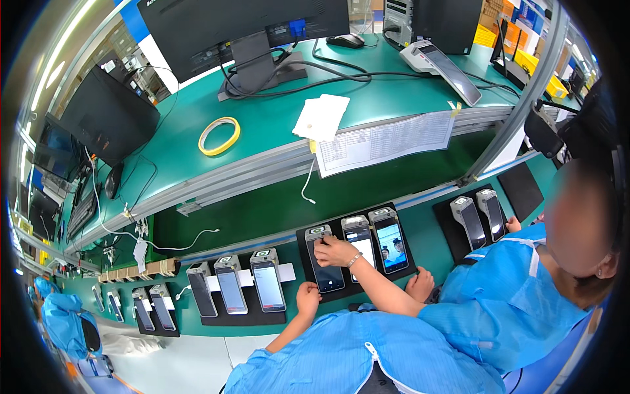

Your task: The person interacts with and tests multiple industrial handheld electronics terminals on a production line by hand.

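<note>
Three handheld payment terminals stand in a row on a black mat [410, 268] in front of me: a left one [326, 274] with a dark screen, a middle one [358, 240] with a mostly white screen, and a right one [392, 246] showing a camera picture of people. My left hand [308, 299] is closed in a loose fist beside the left terminal's lower end, with nothing visible in it. Curled at the mat's lower right edge is my right hand [420, 284], partly hidden by a co-worker's forearm. That co-worker's hand [335, 252], wearing a bracelet, touches the left terminal's upper part.
More terminals [231, 289] stand on mats to the left, others [468, 222] to the right. The co-worker's blue sleeve [492, 322] crowds my right side. Above is a green shelf [262, 125] with yellow tape [219, 136], a monitor [249, 33] and cables. A white cable [308, 184] dangles from it.
</note>
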The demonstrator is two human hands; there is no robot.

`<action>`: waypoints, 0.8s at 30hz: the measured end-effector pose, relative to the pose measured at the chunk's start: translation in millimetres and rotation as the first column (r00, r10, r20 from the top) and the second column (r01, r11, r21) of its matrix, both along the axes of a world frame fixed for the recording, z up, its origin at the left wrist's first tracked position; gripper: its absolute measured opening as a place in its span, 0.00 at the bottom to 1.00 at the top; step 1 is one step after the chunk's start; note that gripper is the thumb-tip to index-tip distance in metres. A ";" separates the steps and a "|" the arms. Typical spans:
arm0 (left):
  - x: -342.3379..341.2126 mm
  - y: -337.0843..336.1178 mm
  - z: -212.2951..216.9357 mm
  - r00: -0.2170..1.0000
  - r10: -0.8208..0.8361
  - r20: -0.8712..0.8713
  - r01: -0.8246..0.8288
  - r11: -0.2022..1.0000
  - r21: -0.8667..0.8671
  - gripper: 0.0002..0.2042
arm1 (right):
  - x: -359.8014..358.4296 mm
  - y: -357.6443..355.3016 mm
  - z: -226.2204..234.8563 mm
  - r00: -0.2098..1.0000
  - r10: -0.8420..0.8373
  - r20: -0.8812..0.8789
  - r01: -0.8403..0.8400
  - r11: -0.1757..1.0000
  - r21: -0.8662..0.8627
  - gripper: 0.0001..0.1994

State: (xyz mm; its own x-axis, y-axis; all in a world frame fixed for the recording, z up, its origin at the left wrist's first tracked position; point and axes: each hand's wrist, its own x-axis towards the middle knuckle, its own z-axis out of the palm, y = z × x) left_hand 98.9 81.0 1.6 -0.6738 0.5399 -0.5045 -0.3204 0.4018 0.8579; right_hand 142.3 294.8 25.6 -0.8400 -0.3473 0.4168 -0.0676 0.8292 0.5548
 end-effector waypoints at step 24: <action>0.2 1.8 -3.7 0.998 -0.040 -0.047 0.036 0.996 -0.082 0.07 | 74.2 10.9 24.3 0.943 -0.017 0.331 0.176 0.872 -0.456 0.12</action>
